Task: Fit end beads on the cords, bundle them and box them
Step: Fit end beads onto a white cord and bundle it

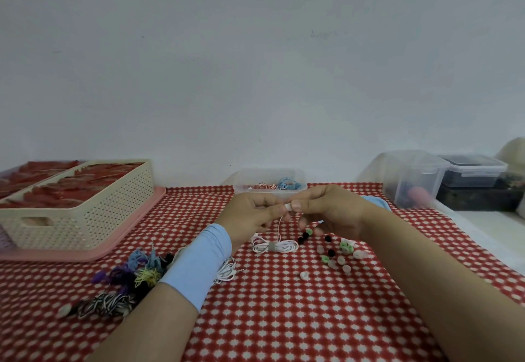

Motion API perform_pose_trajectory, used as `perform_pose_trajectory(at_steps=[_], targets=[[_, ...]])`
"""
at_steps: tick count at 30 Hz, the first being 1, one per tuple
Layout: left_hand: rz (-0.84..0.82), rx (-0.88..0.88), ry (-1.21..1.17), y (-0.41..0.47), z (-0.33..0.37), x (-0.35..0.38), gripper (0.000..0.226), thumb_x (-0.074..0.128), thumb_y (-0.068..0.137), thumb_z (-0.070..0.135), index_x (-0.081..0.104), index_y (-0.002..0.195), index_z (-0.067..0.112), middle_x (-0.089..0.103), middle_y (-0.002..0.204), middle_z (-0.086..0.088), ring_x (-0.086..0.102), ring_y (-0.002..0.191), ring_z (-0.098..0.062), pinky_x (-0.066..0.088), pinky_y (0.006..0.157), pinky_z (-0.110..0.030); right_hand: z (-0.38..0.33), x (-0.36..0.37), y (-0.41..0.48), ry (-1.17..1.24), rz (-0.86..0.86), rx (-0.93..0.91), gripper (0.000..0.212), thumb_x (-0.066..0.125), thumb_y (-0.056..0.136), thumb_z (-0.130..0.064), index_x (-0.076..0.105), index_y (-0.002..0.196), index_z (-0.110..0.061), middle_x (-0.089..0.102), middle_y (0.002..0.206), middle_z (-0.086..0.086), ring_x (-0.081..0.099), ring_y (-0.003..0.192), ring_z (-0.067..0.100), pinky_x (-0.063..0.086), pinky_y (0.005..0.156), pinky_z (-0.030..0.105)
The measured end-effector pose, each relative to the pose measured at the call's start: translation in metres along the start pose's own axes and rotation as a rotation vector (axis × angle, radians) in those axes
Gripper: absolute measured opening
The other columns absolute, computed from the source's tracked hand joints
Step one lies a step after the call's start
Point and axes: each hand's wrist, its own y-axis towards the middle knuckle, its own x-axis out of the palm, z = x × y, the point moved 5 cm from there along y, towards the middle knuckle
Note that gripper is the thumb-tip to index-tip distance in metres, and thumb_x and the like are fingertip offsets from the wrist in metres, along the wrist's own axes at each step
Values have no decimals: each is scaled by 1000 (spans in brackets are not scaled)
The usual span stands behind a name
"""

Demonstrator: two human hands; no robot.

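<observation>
My left hand (pixel 252 213) and my right hand (pixel 326 208) meet above the table's middle. Between their fingertips sits a small white end bead (pixel 288 207), pinched by my right thumb and finger. A thin pale cord (pixel 279 226) hangs from my left fingers down to a white bundled cord (pixel 274 245) lying on the cloth. Loose white, green and black beads (pixel 338 253) are scattered under my right hand. A clear shallow box (pixel 270 184) behind my hands holds pink and blue cord bundles.
A heap of coloured cords (pixel 133 273) lies at the left by my forearm. A cream perforated basket (pixel 85 208) on a pink tray holds red items. Clear lidded containers (pixel 414 179) stand at the back right. A red-and-white cloth (pixel 284 319) covers the table.
</observation>
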Motion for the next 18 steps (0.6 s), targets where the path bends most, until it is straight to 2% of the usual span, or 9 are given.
perform_pose_trajectory(at_steps=[3,5,8,10,13,18], targets=[[-43,-15,-144,0,0,4,15,68,90,17,76,101,11,70,75,2,44,54,-6,37,49,-15,-2,2,-2,21,-48,-14,17,74,80,-23,81,93,-16,72,91,7,64,68,12,44,44,19],[-77,-19,-200,0,1,6,14,66,90,15,76,100,12,69,74,1,44,54,-6,36,48,-15,-4,4,-4,25,-97,-21,14,73,80,-24,81,89,-18,71,91,6,64,70,12,44,44,18],[-87,-13,-182,-1,0,6,11,69,88,16,79,87,21,70,76,-2,45,55,-8,37,49,-15,-4,3,-4,-2,-68,-14,27,74,78,-22,79,101,-10,73,86,6,64,68,13,45,44,19],[-60,-12,-165,0,-1,4,10,69,87,17,79,88,21,70,76,-2,44,55,-8,37,49,-16,-5,3,-3,-27,-38,-23,32,75,76,-23,78,104,-8,74,82,4,64,66,13,45,44,19],[-26,-13,-180,1,-2,3,11,69,88,17,77,94,18,70,75,-1,44,54,-7,37,48,-15,-7,3,-3,-43,-12,-46,21,77,73,-26,82,91,-17,74,83,4,65,67,14,44,44,20],[-52,-32,-197,1,-2,4,14,71,82,24,78,93,19,70,76,-1,46,55,-6,36,49,-15,-5,1,-3,-31,-46,-46,22,77,75,-26,82,95,-19,75,91,6,67,72,15,46,46,20]])
